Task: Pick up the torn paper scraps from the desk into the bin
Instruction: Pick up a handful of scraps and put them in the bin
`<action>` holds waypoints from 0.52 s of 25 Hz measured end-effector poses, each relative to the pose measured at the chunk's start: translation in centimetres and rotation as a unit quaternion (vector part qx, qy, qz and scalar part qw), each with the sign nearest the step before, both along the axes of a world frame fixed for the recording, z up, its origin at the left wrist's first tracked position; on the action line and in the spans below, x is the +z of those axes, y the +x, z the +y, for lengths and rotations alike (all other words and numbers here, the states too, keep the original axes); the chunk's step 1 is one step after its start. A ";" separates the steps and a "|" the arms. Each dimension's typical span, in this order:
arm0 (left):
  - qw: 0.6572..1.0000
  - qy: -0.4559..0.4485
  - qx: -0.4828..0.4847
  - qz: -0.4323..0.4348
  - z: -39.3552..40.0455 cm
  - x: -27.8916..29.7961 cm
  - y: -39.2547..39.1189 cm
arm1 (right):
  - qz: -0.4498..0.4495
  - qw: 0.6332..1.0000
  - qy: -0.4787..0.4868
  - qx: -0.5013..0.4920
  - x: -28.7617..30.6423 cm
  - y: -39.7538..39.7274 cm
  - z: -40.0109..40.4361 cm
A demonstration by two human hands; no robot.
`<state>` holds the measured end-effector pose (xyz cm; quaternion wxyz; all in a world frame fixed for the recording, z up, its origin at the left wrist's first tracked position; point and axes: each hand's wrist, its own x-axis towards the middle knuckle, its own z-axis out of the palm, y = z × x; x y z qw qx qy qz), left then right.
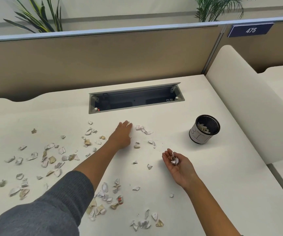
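Light, crumpled paper scraps (52,160) littered the worktop (222,184) as the left hand (122,133) reached mid-frame, fingers together over one, the right hand (178,163) cupping several, easily pinched by their edges.

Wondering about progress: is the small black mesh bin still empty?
Not empty. The small black mesh bin stands upright and several torn paper scraps show inside its mouth.

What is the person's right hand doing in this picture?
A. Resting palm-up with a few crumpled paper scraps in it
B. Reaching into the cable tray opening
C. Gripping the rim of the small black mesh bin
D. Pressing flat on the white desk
A: the right hand lies palm-up with crumpled paper scraps cupped in it, apart from the small black mesh bin.
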<state>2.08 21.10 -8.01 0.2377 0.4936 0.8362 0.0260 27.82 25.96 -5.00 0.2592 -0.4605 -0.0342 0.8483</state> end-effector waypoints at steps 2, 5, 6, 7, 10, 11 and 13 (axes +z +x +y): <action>0.998 0.042 0.003 0.039 -0.4 -0.3 0.5 | -0.005 1.000 0.000 0.005 0.0 -0.2 -0.3; 0.993 0.087 0.015 0.084 -1.1 -0.4 1.6 | -0.006 1.000 -0.001 0.017 0.0 -0.7 -1.1; 0.991 0.092 0.021 0.098 -1.6 -0.6 2.0 | -0.006 1.000 0.000 0.023 0.0 -0.8 -1.5; 0.990 0.096 0.030 0.103 -2.0 -0.9 2.1 | -0.005 1.000 0.001 0.029 -0.1 -0.9 -1.7; 0.987 0.125 0.076 0.063 -3.1 -1.4 2.6 | -0.005 0.999 0.004 0.039 0.0 -1.0 -2.5; 0.986 0.133 0.096 0.038 -3.3 -1.1 2.7 | -0.004 0.999 0.003 0.040 0.0 -0.9 -2.8; 0.979 0.147 0.138 -0.013 -3.5 -0.1 3.4 | 0.001 0.999 0.001 0.042 0.1 -0.8 -3.2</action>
